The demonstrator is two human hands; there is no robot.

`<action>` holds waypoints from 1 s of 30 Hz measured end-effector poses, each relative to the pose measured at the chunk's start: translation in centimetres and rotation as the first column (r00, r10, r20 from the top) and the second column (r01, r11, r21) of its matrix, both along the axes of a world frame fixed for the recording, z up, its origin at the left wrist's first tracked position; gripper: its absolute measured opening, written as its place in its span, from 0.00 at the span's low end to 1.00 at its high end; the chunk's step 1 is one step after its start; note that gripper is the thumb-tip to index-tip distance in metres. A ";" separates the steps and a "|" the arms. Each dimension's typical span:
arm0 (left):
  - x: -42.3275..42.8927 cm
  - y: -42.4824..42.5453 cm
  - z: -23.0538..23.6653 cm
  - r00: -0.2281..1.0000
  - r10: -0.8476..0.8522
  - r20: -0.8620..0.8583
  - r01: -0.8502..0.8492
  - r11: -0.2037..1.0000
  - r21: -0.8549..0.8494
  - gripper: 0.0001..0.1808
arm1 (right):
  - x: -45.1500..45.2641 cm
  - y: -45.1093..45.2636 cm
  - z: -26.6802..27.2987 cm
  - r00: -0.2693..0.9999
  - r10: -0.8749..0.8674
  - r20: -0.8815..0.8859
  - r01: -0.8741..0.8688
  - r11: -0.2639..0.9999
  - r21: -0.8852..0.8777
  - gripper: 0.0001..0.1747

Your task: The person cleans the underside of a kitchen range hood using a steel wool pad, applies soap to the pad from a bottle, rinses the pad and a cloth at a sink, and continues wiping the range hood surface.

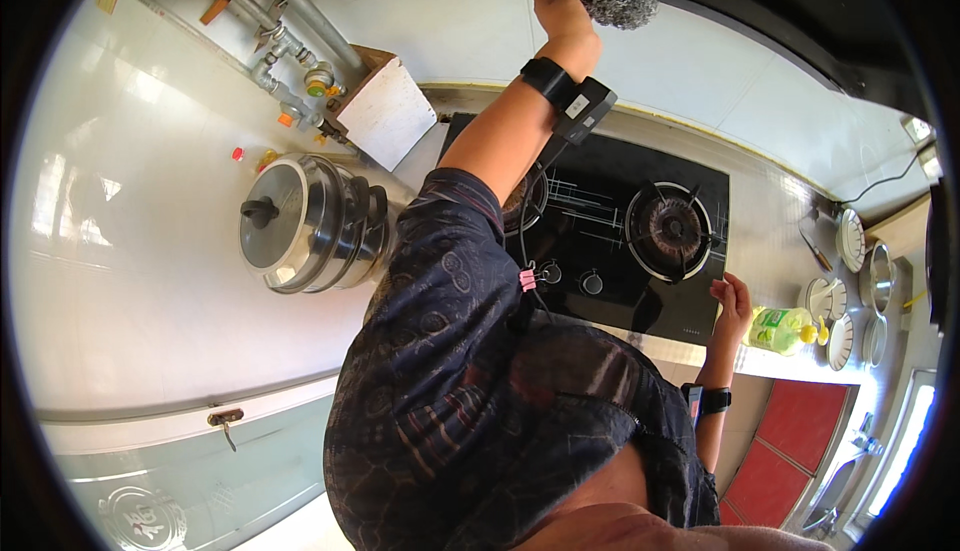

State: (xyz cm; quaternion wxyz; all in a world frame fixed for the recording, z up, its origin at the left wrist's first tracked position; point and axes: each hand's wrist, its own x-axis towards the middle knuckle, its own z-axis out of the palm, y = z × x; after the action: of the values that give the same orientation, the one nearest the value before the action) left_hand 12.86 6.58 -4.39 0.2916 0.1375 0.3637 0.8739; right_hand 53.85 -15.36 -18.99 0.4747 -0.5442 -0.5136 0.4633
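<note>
High up, my left hand (562,14) grips a steel-wool scrubber (621,6) at its left end. The scrubber is against or just beneath the black edge of what looks like a range hood (750,14); contact is hard to tell. Under my outstretched arm lies a black glass gas cooktop (600,153), its left burner (517,202) partly hidden. The right burner (675,228) is in full view, with dark brown marks around its centre. My right hand (733,302) is by the cooktop's right front edge, fingers loosely bent, holding nothing visible.
On the left stands a lidded steel pot (315,224) near a white box (390,112) and gas pipes (285,63). A yellow-green pump bottle (780,329), bowls (840,341) and a knife (814,251) are on the right. A cable (523,236) with a pink clip (528,279) hangs from my left wrist device.
</note>
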 end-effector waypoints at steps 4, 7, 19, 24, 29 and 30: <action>-5.0 -1.0 -0.7 0.995 0.091 -0.034 -0.088 0.993 0.081 0.13 | -0.7 0.5 -0.9 1.000 0.000 0.004 0.000 1.000 0.002 0.12; -9.7 -2.8 0.3 0.981 0.184 -0.055 -0.181 0.982 0.060 0.12 | -2.8 0.7 -1.0 1.000 0.025 0.009 -0.025 1.000 0.014 0.12; -24.9 -6.8 -0.3 0.869 0.477 -0.131 -0.480 0.877 0.012 0.15 | -6.2 0.9 -0.8 0.997 0.071 -0.013 -0.070 0.996 0.059 0.11; -26.7 -7.3 -0.6 0.895 0.439 -0.081 -0.434 0.898 0.071 0.14 | -5.9 0.7 -0.3 0.996 0.085 0.016 -0.086 0.995 0.054 0.11; -22.1 -6.1 -0.6 0.876 0.471 -0.105 -0.460 0.881 0.112 0.14 | -3.4 -0.2 -0.5 0.994 0.031 0.103 -0.032 0.999 0.002 0.12; -21.2 -5.4 -0.8 0.856 0.499 -0.138 -0.487 0.866 0.109 0.15 | -3.1 -0.2 -0.5 0.994 0.038 0.100 -0.039 0.999 0.008 0.12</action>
State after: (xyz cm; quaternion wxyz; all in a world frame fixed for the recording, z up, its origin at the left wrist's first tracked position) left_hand -8.29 1.20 -5.20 0.0226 0.1201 0.3782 0.9176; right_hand 50.77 -15.54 -19.50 0.4420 -0.5544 -0.5493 0.4421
